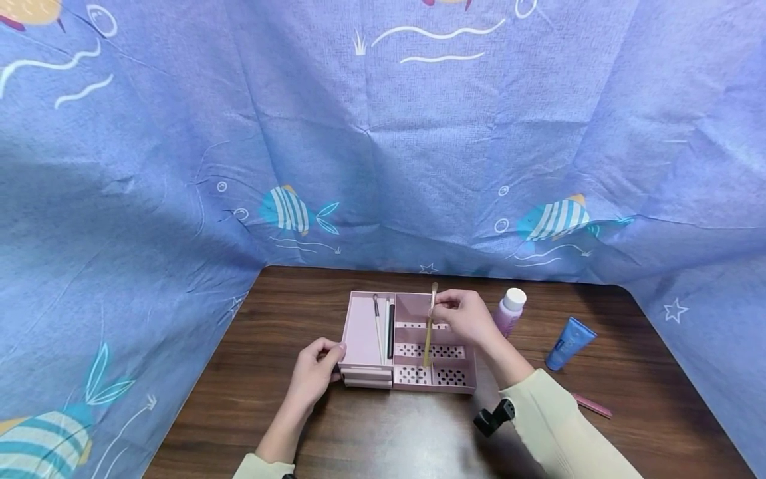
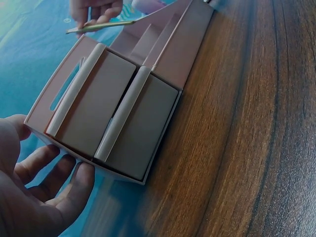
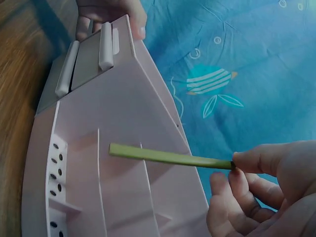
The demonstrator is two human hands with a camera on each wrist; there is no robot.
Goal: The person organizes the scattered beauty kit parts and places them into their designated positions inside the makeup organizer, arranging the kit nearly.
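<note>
Brush (image 1: 427, 339) number one, yellow with a pale tip, is in the right hand (image 1: 463, 316), over the open side of one pink box (image 1: 361, 326). Its fingers pinch the brush near the tip. The left hand (image 1: 316, 366) grips the box at its near left corner, with the thumb and fingers on either side of the edge.

On the flat top of the box lie three thin things: one dark-tipped stick (image 1: 379, 329), one white stick (image 1: 387, 326) and one black stick (image 1: 391, 336). Two drawers (image 2: 96, 103) sit in the front, both pushed in. To the right are one bottle (image 1: 507, 318) with a white cap, one blue tube (image 1: 567, 342) and one red stick (image 1: 592, 406).

Everything is on a brown wood bench (image 1: 257, 332). Blue cloth (image 1: 371, 133) hangs behind it (three stripy fish swim on it).

The brush is long and thin. Its pale tip points up and away from the person, and its plain end points down and back, leaning a little left. I cannot tell if that end touches the box.
</note>
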